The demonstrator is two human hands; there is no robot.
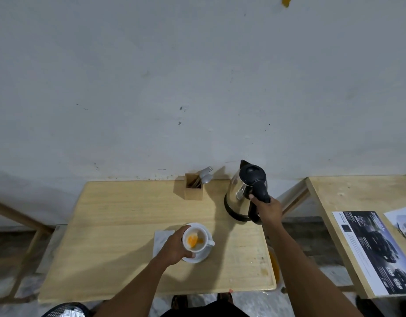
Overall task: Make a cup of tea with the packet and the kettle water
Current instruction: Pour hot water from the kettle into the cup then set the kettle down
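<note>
A white cup (195,240) stands on a white saucer (203,256) near the middle of the wooden table (119,225). Inside the cup lies something orange, with water around it. My left hand (175,245) wraps the cup's left side. The steel kettle (240,195) with its black lid and handle stands upright at the back right of the table. My right hand (267,208) is closed round the kettle's handle. A white packet or napkin (162,240) lies flat just left of the saucer, partly under my left hand.
A wooden holder (193,186) with spoons and a fork stands at the back, left of the kettle. A second wooden table (357,216) to the right carries printed leaflets (371,248). A wall rises right behind the table.
</note>
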